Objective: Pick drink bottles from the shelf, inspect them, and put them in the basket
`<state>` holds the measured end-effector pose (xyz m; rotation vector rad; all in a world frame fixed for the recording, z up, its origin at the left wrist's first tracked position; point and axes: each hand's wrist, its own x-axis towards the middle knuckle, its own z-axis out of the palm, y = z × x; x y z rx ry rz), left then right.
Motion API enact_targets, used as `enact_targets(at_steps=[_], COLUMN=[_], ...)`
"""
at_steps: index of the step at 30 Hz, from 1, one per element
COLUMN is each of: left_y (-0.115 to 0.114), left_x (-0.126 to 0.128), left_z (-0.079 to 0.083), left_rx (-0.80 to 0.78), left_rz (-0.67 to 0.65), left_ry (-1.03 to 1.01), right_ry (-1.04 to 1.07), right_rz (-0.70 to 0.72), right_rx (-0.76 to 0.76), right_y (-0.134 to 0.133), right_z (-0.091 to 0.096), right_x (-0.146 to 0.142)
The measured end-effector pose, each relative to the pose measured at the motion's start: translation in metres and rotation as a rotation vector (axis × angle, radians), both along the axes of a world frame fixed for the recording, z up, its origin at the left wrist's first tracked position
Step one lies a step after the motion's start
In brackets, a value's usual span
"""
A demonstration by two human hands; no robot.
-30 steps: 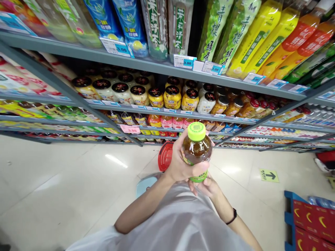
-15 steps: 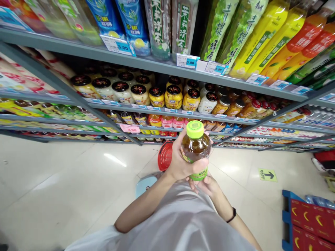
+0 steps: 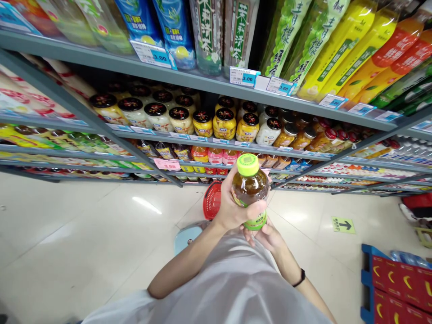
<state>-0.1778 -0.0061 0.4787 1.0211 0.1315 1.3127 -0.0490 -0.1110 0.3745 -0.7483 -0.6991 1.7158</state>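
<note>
Two hands on one bottle, chest-front, cap end up. Your left hand (image 3: 231,211) is wrapped round the bottle (image 3: 250,185): thumb across the front of the label, fingers round the far side, fingertips just showing at the right edge. Firm-looking closed grip. Your right hand (image 3: 269,237) is half curled at the base, thumb and fingers touching the green bottom end (can't tell how much weight it takes). Black band (image 3: 299,277) on that wrist.

Cap (image 3: 247,164) is bright green, seated on the neck. Amber liquid shows below it; label is mostly under your left thumb, not readable. Exact tilt: can't tell from this angle.

You have the bottle out in front of the shelves, over the floor (image 3: 101,238), above your pale shirt (image 3: 229,288). Past it, red basket (image 3: 212,200) on the floor, partly behind your left hand; light blue item (image 3: 185,238) near it, partly behind your left forearm.

Ahead of you: top shelf (image 3: 205,84) with tall drinks and 3.00 tags (image 3: 249,79), jars (image 3: 225,124) one level down, smaller bottles lower, pink tag (image 3: 167,164) at left. Off right: arrow sign (image 3: 343,224), red boxes (image 3: 398,283) on a blue pallet (image 3: 365,279).
</note>
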Motion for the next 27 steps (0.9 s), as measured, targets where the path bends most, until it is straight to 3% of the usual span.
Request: enact_targets(at_steps=[10,19,27], left_y=[-0.001,-0.002,-0.008], left_x=[-0.003,-0.004,-0.007], left_z=[-0.001,-0.006,-0.009], left_rx=[0.082,0.161,0.284], left_rz=[0.036,0.142,0.198], left_ry=[-0.015,0.120,0.216], right_ry=[-0.103,-0.198,-0.277], right_rz=[-0.053,-0.252,-0.202], right_rx=[-0.007,0.019,-0.012], right_y=[0.001,0.000,-0.005], right_z=[-0.007,-0.012,-0.012], right_x=[-0.001,-0.002,-0.005])
